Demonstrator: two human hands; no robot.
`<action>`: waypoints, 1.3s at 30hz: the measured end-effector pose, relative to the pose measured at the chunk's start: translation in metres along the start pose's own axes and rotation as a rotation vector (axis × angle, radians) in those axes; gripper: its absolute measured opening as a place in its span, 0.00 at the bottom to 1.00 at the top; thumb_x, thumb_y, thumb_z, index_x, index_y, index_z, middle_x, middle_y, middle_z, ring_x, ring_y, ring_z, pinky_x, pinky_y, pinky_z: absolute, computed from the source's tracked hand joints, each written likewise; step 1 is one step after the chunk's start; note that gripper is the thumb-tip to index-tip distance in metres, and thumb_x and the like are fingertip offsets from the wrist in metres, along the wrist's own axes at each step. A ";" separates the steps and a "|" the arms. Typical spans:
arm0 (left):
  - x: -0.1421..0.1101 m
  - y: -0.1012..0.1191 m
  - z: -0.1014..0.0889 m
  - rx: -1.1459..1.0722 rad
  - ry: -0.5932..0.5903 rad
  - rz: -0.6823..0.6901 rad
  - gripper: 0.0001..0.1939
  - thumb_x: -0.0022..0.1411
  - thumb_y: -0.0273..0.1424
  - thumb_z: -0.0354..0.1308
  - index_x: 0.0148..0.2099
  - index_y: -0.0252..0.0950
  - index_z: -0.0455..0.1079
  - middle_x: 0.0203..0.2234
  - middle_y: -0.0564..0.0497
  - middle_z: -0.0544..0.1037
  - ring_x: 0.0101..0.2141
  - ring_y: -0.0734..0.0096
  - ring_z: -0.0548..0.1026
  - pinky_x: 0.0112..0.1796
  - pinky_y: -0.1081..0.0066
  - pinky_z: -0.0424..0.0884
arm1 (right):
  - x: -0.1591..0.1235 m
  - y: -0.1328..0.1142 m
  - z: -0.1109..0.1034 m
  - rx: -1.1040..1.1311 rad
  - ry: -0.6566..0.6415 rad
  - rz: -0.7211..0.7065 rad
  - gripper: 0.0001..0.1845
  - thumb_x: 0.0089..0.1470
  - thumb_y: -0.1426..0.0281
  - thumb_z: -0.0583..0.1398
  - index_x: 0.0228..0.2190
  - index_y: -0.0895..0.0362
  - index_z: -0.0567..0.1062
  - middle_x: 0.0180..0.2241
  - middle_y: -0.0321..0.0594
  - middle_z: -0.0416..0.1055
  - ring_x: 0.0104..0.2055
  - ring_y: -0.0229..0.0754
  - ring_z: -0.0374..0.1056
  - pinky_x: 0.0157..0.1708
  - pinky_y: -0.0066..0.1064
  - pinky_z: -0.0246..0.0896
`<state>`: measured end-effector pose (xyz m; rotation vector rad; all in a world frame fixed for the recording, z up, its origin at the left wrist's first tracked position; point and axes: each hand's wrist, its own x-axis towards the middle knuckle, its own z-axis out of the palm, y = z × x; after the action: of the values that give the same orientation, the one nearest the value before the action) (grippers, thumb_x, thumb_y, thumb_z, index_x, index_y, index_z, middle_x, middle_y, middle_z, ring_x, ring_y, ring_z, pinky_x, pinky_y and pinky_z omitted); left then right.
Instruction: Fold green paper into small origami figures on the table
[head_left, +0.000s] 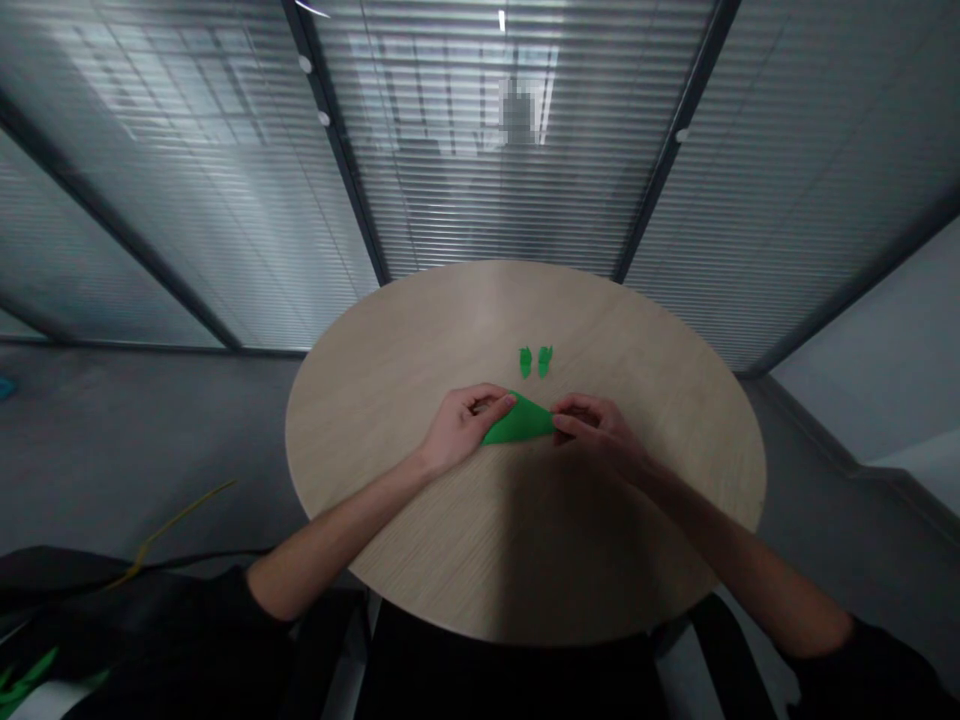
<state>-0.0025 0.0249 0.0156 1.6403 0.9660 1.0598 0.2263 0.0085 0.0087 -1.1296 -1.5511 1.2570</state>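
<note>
A folded green paper lies on the round wooden table, shaped like a flat triangle. My left hand pinches its left side, fingers curled over the top corner. My right hand pinches the paper's right tip with thumb and fingers closed. Both hands rest on the tabletop near its middle. Just beyond the paper sit two small green folded pieces, side by side and untouched.
Glass walls with closed blinds stand right behind the table's far edge. Grey floor surrounds the table. A yellow cable trails on the floor at the left, near dark fabric at the lower left.
</note>
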 end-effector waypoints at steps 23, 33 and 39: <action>-0.002 0.001 0.007 0.059 -0.072 0.001 0.13 0.64 0.38 0.61 0.39 0.32 0.79 0.32 0.47 0.83 0.30 0.71 0.77 0.33 0.72 0.71 | 0.002 -0.001 0.017 -0.170 -0.013 -0.139 0.17 0.59 0.57 0.61 0.26 0.56 0.72 0.22 0.31 0.59 0.24 0.34 0.53 0.24 0.30 0.46; -0.004 0.002 0.009 0.050 -0.102 -0.009 0.14 0.64 0.39 0.61 0.38 0.31 0.78 0.31 0.47 0.82 0.30 0.70 0.76 0.32 0.72 0.70 | 0.003 -0.001 0.018 -0.165 -0.052 -0.128 0.16 0.59 0.57 0.61 0.27 0.57 0.72 0.23 0.31 0.60 0.24 0.34 0.55 0.24 0.29 0.47; -0.005 0.004 0.010 0.061 -0.109 -0.018 0.13 0.64 0.37 0.61 0.39 0.31 0.78 0.31 0.47 0.82 0.31 0.70 0.77 0.33 0.72 0.71 | 0.003 -0.003 0.018 -0.206 -0.036 -0.167 0.18 0.61 0.57 0.60 0.25 0.56 0.72 0.23 0.31 0.60 0.25 0.35 0.55 0.25 0.29 0.48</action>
<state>0.0056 0.0167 0.0167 1.7178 0.9476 0.9266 0.2083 0.0062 0.0088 -1.0839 -1.7946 1.0300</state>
